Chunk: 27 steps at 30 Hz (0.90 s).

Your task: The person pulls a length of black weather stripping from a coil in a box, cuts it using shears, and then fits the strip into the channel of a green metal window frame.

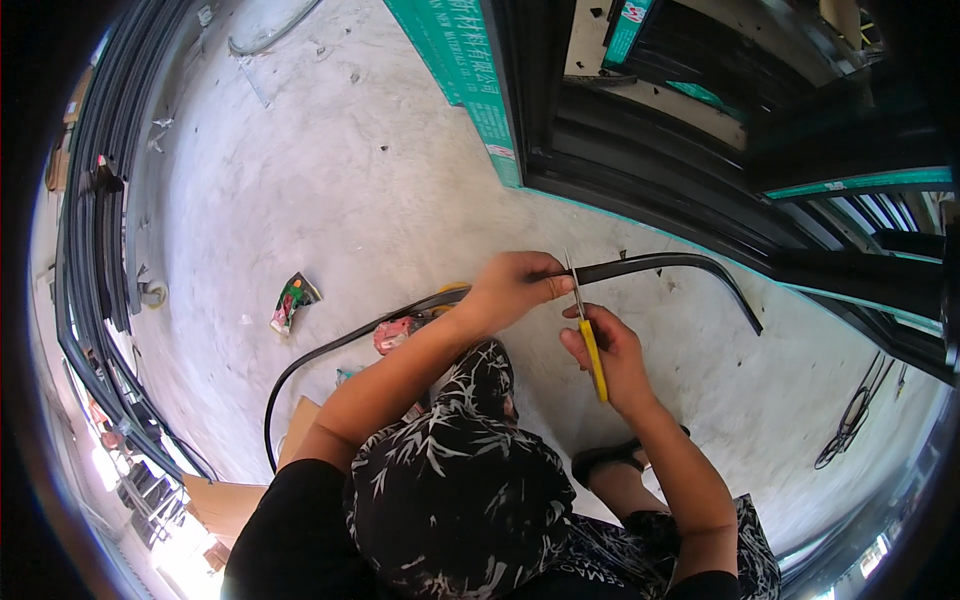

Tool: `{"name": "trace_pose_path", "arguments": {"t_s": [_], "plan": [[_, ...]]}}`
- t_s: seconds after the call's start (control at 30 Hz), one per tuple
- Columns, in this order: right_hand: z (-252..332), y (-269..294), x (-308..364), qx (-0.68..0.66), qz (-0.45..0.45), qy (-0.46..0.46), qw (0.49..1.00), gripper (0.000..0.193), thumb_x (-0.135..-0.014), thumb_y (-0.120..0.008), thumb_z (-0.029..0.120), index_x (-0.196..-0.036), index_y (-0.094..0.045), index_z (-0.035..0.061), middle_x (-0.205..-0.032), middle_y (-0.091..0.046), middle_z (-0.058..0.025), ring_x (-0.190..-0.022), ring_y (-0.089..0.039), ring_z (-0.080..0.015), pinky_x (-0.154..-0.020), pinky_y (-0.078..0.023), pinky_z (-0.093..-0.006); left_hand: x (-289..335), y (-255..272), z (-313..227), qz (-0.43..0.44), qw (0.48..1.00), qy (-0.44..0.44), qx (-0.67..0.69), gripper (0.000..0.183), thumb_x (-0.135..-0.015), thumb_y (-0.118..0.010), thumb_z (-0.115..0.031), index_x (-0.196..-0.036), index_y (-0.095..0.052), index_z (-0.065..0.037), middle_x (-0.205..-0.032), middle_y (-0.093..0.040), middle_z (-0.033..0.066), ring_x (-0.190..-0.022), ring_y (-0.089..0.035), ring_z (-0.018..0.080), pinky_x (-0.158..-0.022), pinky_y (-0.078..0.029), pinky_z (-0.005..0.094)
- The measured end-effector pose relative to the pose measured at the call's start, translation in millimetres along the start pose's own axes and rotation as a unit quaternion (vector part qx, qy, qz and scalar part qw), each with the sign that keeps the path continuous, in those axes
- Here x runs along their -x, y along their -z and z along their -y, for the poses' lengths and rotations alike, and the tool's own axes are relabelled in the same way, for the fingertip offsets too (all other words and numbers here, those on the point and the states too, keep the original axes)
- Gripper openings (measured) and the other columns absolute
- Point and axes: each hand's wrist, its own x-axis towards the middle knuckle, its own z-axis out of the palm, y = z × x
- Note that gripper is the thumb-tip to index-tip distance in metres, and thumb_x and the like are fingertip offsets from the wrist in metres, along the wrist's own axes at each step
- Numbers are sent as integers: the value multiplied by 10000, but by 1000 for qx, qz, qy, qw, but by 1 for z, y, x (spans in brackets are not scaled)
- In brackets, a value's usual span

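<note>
Currently: black strip point(650, 263) pinched above a littered floor point(380, 200)

Nearest, black leaf-print cloth point(450, 480) fills the lower middle. Beyond it, left hand point(510, 290) closed on the strip, thumb on top; right hand point(612, 355) wrapped round a yellow-handled tool point(594, 360), its blade crossing the strip beside the left thumb. Strip bows down at both sides. Left forearm partly covers a red object point(395, 335), kind unclear. Sandalled foot point(605, 458) near the right forearm; cardboard point(225, 500) at lower left. A green-and-red packet point(292, 303) lies apart, leftward; a dark looped cord point(850, 425) well to the right. Large black frames point(650, 200), edged with green film, occupy the upper right, beyond the strip. Surface: pale grey, scuffed, dark scraps scattered. Far left, long black profiles point(105, 200) in a bundle; bright light at lower left
</note>
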Motion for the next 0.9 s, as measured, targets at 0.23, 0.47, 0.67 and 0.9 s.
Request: {"name": "trace_pose_path", "arguments": {"t_s": [0.23,0.47,0.67,0.9], "plan": [[-36,14,4,98,-19,40,994,304,-824,-728,221,-1046,-608,52,-781,-649,-38,-632,-573,-131,-557,-463,-295,-4,3,14,7,991,-107,-75,269,-862,-666,-255,-900,-664,11,-714,-593,55,-705,-521,117,-665,-454,299],[-30,196,21,711,-72,288,637,342,-715,-688,169,-1050,-624,197,-813,-612,-9,-812,-595,-209,-670,-504,-344,12,48,5,-247,827,-150,-482,478,-731,-711,-92,-1183,-562,-48,-1111,-575,157,-1052,-529,352,-891,-437,413],[-82,302,6,715,-126,192,661,212,-761,-627,114,-967,-584,87,-736,-593,-151,-680,-582,-351,-590,-458,-463,7,-31,-20,-259,832,-202,-447,380,-819,-557,-150,-1178,-536,-27,-1101,-579,202,-1006,-564,365,-847,-460,463],[-87,335,-14,705,-67,348,614,401,-875,-584,241,-1205,-579,13,-1097,-631,-184,-973,-593,-350,-850,-480,-417,27,-103,-92,-307,838,-316,-321,217,-690,-681,-183,-842,-590,-57,-939,-543,136,-975,-535,329,-806,-455,434]]}}
